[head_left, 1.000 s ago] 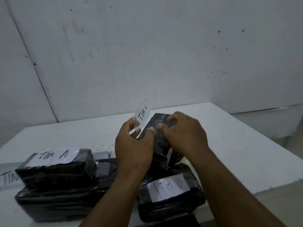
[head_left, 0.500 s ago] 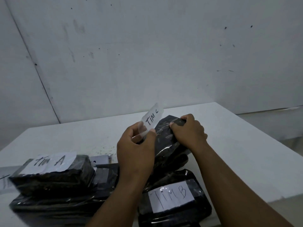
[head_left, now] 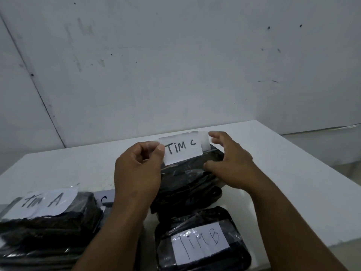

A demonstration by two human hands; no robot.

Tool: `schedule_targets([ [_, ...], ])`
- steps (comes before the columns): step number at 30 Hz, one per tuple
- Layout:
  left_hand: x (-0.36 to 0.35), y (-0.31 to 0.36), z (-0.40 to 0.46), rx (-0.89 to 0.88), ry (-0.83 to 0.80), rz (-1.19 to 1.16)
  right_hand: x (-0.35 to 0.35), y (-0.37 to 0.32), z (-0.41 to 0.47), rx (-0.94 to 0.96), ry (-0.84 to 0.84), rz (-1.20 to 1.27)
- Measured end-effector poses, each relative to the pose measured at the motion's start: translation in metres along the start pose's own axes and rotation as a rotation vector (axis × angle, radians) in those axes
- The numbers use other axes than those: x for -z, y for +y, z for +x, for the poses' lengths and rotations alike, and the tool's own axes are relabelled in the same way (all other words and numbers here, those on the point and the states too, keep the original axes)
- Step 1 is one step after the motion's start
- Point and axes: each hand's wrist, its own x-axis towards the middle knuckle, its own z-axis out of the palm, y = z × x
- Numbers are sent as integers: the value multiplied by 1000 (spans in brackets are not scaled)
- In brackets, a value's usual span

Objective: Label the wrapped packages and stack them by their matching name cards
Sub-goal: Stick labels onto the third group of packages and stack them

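White tabletop [head_left: 293,182] fills mid frame. Black wrapped packages: "TIM A" stack [head_left: 48,227] lower left, "TIM B" package [head_left: 201,241] bottom centre, unlabelled package [head_left: 187,182] centre, propped above it. Your left hand [head_left: 136,173] pinches the "TIM C" label [head_left: 181,148] at its left end, over the centre package's top edge. Your right hand [head_left: 228,165] grips that package's right end, upper fingers loose by the label tape.
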Motion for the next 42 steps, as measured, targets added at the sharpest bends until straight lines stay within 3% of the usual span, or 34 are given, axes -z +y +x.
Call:
schedule_targets([
  [4,7,5,5,-42,-34,52,14,-3,1,85,-88,399],
  [8,10,9,7,-30,-57,86,12,-7,7,85,120,401],
  [12,9,9,5,-66,-118,245,7,-4,13,51,218,423],
  [17,4,9,4,-109,-107,537,7,0,20,-6,220,346],
  [24,2,12,-1,-71,-123,725,7,4,33,-44,112,146],
  [33,0,-2,3,-26,-145,749,-3,10,43,-46,122,-56],
  [42,-4,-9,6,-70,-164,784,-13,10,39,-52,165,-68],
])
